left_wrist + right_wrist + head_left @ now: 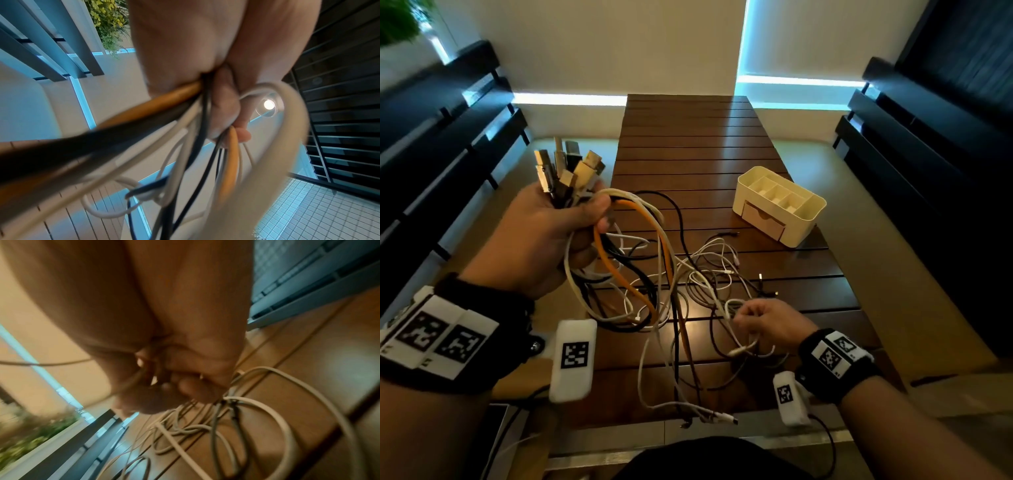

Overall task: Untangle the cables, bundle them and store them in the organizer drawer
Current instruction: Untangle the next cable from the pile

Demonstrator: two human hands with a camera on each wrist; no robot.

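Note:
My left hand (558, 233) is raised at the left and grips a bunch of cables just below their plugs (568, 168), which stick up from the fist. Orange, black and white cables (640, 274) hang from it in tangled loops down to the wooden table (688, 144). In the left wrist view the fingers (226, 107) curl round the orange, black and white strands (154, 104). My right hand (767, 325), low over the table's near part, pinches thin white cable loops (732, 308); the right wrist view shows its fingers (185, 386) curled on them. The cream organizer (779, 202) stands at the right, drawer shut.
Loose cable ends (722, 418) trail off the table's near edge. Dark slatted benches (928, 147) flank the table on both sides. A plant (397, 17) is at the far left corner. Bare slats lie behind the cables and left of the organizer.

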